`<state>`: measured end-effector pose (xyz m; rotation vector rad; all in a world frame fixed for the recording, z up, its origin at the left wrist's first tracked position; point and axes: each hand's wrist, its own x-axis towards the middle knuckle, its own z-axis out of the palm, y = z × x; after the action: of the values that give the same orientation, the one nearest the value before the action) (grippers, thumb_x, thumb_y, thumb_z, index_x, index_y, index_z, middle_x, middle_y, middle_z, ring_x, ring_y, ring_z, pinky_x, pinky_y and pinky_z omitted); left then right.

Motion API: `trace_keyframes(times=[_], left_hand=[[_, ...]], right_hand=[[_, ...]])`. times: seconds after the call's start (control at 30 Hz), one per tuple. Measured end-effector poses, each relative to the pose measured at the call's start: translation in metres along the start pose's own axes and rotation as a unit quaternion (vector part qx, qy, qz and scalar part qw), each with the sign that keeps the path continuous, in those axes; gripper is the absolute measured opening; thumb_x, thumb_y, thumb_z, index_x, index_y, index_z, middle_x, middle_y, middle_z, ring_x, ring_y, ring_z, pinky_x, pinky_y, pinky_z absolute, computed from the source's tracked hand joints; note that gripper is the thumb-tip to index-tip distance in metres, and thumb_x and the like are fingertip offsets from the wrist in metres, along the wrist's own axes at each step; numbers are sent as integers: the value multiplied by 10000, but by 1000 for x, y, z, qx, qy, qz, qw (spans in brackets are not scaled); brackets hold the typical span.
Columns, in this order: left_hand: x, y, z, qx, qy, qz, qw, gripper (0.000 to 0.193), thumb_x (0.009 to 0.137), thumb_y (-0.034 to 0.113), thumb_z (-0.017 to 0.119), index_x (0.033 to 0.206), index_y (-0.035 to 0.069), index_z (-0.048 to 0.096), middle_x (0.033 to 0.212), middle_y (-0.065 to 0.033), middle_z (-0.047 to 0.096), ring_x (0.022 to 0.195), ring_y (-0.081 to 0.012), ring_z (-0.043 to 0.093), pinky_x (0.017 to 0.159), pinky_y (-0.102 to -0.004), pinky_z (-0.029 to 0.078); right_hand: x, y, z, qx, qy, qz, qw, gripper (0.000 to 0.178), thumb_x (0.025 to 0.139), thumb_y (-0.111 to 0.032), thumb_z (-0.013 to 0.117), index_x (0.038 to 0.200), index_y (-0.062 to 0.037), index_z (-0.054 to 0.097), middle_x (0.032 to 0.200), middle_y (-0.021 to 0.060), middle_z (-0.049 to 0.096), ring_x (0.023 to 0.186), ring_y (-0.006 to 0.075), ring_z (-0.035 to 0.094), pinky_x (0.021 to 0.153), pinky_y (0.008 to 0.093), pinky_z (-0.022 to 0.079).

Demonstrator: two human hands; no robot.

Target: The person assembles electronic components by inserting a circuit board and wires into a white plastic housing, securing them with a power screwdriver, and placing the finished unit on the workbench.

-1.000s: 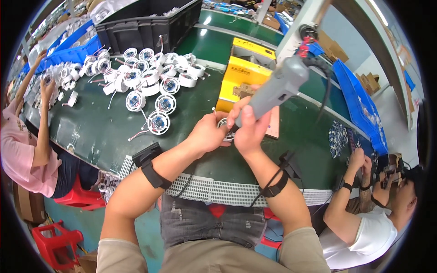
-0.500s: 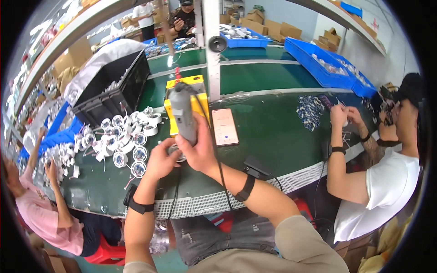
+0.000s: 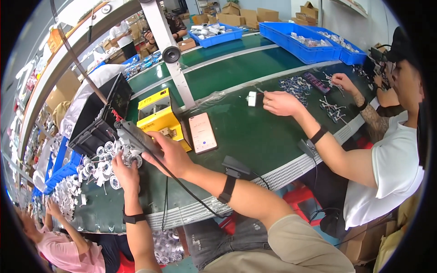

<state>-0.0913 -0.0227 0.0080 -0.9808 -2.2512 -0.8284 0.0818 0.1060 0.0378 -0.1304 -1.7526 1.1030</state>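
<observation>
My right hand [image 3: 172, 157] is wrapped around a grey corded electric screwdriver [image 3: 133, 135], which is tilted with its red-wired end toward the black bin. Close beside it on the left, my left hand [image 3: 126, 174] has its thumb and fingers closed on a round white lamp part [image 3: 134, 160] with a clear front. That part lies just under the screwdriver's lower end, and the fingers partly cover it. Around and beyond the left hand spreads a pile of similar round white lamp parts [image 3: 90, 169] with short wires.
A yellow box-shaped holder [image 3: 159, 120] and a lit phone [image 3: 202, 133] lie right of the screwdriver. Behind the pile stands a black bin [image 3: 84, 141]. At right a co-worker's hand [image 3: 282, 103] is near a small white block [image 3: 251, 98]. Blue trays [image 3: 296, 51] stand at the back.
Both hands have moved left, from in front of the yellow holder to the pile, carrying the screwdriver along. The view has tilted and turned. The co-worker's hands have parted.
</observation>
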Motion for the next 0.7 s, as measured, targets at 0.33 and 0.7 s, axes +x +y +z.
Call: trace_keyframes(times=[0.33, 0.7], left_hand=[[5, 13, -15, -66, 122, 49, 989, 547, 811, 77, 670, 1315, 17, 464, 1279, -207, 477, 1216, -381, 440, 1048, -435, 333], [-19, 60, -28, -349, -142, 97, 921, 29, 829, 13, 635, 834, 5, 607, 691, -53, 614, 600, -96, 556, 580, -241, 448]], right_hand=[[46, 59, -176, -512, 215, 8, 832, 402, 755, -335, 731, 1048, -84, 619, 1124, 153, 564, 1114, 350, 489, 964, 460, 388], [28, 66, -202, -330, 153, 175, 915, 381, 822, -337, 720, 964, -5, 601, 820, 123, 673, 756, 222, 641, 699, 345, 504]])
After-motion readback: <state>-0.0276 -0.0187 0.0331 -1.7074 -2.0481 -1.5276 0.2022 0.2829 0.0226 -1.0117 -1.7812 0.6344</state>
